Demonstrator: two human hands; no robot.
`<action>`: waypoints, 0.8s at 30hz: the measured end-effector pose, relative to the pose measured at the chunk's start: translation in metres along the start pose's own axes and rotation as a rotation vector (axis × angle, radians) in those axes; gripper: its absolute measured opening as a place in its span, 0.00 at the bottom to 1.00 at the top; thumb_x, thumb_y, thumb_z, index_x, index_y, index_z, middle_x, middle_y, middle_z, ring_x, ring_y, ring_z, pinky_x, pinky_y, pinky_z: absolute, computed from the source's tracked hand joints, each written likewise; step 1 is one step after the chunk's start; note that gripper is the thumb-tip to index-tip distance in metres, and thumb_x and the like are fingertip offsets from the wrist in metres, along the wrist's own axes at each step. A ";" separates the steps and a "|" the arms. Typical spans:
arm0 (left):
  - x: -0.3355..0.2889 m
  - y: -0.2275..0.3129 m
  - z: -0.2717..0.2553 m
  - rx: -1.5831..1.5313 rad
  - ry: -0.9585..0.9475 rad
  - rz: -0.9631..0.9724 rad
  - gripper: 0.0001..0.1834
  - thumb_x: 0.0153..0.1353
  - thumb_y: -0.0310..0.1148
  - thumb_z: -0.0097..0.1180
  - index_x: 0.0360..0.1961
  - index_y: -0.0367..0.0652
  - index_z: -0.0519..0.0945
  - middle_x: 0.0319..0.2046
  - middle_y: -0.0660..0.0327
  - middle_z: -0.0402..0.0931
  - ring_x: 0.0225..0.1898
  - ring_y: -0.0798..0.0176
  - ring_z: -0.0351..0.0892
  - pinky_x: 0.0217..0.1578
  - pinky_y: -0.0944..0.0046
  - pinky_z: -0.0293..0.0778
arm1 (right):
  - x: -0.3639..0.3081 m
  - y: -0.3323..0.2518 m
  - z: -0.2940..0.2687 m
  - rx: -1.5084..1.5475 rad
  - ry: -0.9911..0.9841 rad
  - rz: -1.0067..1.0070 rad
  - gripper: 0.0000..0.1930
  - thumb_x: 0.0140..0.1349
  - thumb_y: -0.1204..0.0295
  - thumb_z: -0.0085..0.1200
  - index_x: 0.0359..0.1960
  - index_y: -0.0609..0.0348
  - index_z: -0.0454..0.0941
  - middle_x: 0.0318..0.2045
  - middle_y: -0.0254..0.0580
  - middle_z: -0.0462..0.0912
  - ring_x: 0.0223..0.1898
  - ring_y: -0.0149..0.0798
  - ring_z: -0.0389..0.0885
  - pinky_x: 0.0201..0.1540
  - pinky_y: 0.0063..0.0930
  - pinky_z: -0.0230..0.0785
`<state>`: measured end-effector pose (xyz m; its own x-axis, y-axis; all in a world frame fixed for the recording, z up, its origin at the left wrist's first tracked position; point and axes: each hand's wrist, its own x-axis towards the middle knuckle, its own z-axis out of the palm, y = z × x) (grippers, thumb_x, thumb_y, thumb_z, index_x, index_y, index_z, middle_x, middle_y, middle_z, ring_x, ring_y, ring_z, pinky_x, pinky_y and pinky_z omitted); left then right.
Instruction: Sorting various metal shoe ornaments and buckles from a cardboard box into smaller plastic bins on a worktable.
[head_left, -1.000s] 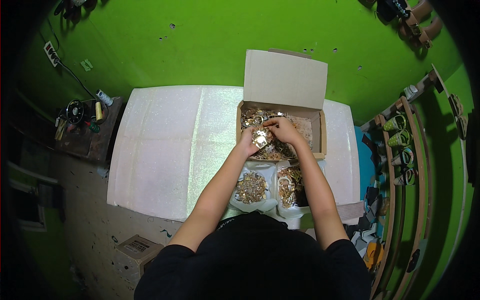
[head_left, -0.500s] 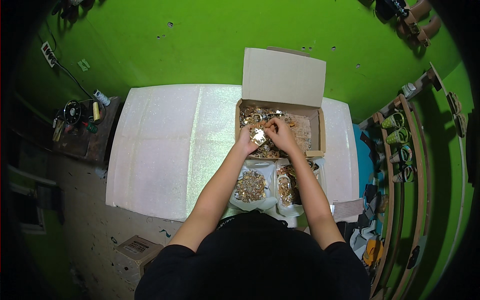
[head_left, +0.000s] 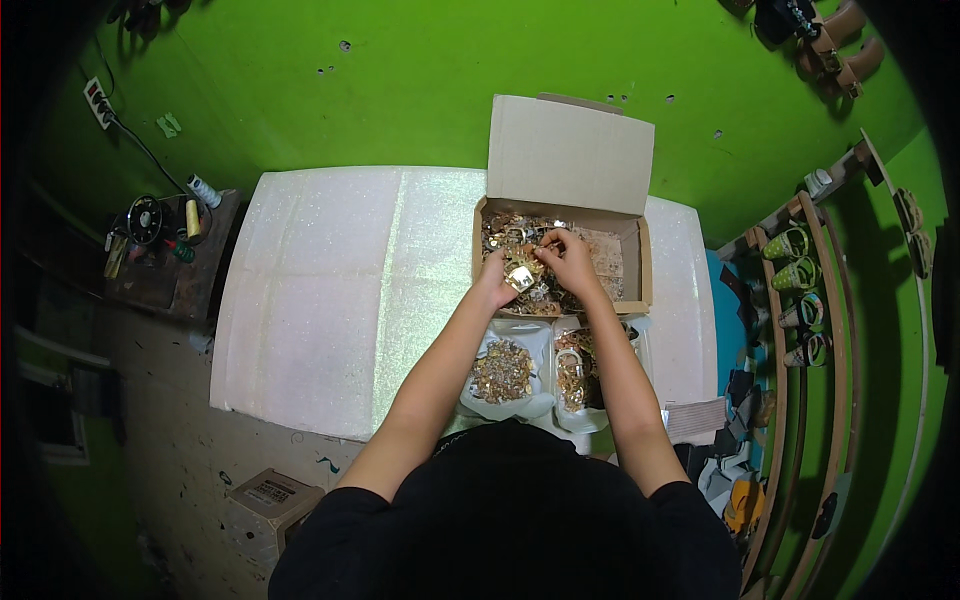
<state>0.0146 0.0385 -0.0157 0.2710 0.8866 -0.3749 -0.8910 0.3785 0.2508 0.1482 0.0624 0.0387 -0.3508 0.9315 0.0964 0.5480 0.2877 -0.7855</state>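
Note:
My left hand [head_left: 494, 283] is closed around several shiny gold metal buckles [head_left: 520, 277], held over the near left part of an open cardboard box [head_left: 646, 266]. My right hand [head_left: 571, 268] is beside it, with thumb and forefinger pinched together at the top of that handful; whatever small piece they grip is too small to make out. Beneath both hands a heap of mixed metal fittings [head_left: 505, 228] fills the box's left side. Nearer to me stand two white plastic-lined containers. The left container [head_left: 500, 411] holds small metal pieces; larger buckles lie in the right container [head_left: 580, 420], partly hidden by my right forearm.
A glittery white cloth [head_left: 310, 290] covers the table. The box's raised lid [head_left: 570, 150] leans toward the green wall. Wooden racks with sandals [head_left: 790, 240] stand at the right, a dark side table [head_left: 165, 280] with thread spools at the left. A carton [head_left: 270, 500] sits on the floor.
The buckles in my left hand have shifted and turned slightly. My right fingers have moved a little up and right, still pinched near the handful.

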 end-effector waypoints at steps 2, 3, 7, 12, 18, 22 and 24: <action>0.002 0.000 -0.003 0.014 0.011 -0.006 0.19 0.58 0.34 0.25 0.40 0.34 0.66 0.35 0.50 0.71 0.35 0.56 0.73 0.38 0.57 0.71 | 0.000 0.006 0.000 0.029 0.010 0.040 0.09 0.43 0.76 0.54 0.30 0.63 0.73 0.23 0.36 0.70 0.22 0.28 0.66 0.27 0.20 0.61; 0.003 0.001 -0.005 0.012 0.012 -0.006 0.19 0.58 0.34 0.25 0.40 0.34 0.66 0.35 0.50 0.71 0.35 0.56 0.73 0.38 0.57 0.71 | 0.001 0.006 -0.001 0.046 -0.021 0.062 0.10 0.44 0.76 0.53 0.31 0.63 0.73 0.24 0.37 0.71 0.23 0.29 0.67 0.28 0.21 0.62; 0.002 0.000 -0.002 0.029 -0.034 -0.019 0.19 0.58 0.34 0.24 0.41 0.34 0.66 0.36 0.49 0.70 0.37 0.55 0.72 0.41 0.57 0.70 | -0.003 -0.004 0.000 -0.127 0.159 -0.193 0.10 0.47 0.74 0.51 0.33 0.62 0.73 0.27 0.40 0.73 0.28 0.31 0.69 0.30 0.23 0.62; 0.004 0.003 -0.006 0.018 -0.038 -0.002 0.17 0.58 0.35 0.28 0.37 0.38 0.69 0.33 0.53 0.71 0.35 0.57 0.72 0.38 0.56 0.70 | -0.009 -0.039 0.009 0.054 0.150 -0.186 0.09 0.49 0.74 0.49 0.33 0.61 0.73 0.28 0.42 0.73 0.29 0.33 0.70 0.32 0.25 0.63; 0.004 -0.001 -0.009 0.145 0.072 0.059 0.15 0.57 0.37 0.30 0.36 0.41 0.69 0.33 0.57 0.70 0.34 0.61 0.72 0.38 0.58 0.70 | -0.017 -0.056 0.026 0.346 -0.041 -0.137 0.08 0.50 0.74 0.46 0.32 0.62 0.73 0.29 0.43 0.73 0.32 0.36 0.70 0.37 0.26 0.62; 0.001 0.001 -0.003 0.014 -0.009 -0.008 0.15 0.57 0.35 0.29 0.34 0.40 0.69 0.29 0.57 0.71 0.30 0.62 0.73 0.34 0.60 0.71 | -0.020 -0.042 0.018 -0.188 0.090 -0.115 0.09 0.47 0.72 0.48 0.30 0.61 0.73 0.28 0.49 0.71 0.33 0.47 0.70 0.38 0.35 0.63; 0.002 0.001 -0.007 0.034 0.033 0.003 0.14 0.56 0.34 0.31 0.34 0.41 0.69 0.29 0.56 0.72 0.31 0.59 0.73 0.34 0.58 0.72 | -0.023 -0.031 0.021 -0.217 0.079 -0.099 0.10 0.44 0.73 0.51 0.30 0.61 0.72 0.28 0.51 0.69 0.35 0.50 0.69 0.38 0.37 0.62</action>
<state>0.0118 0.0391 -0.0229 0.2556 0.8785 -0.4036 -0.8785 0.3853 0.2824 0.1234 0.0275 0.0476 -0.3547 0.9086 0.2204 0.6671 0.4111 -0.6212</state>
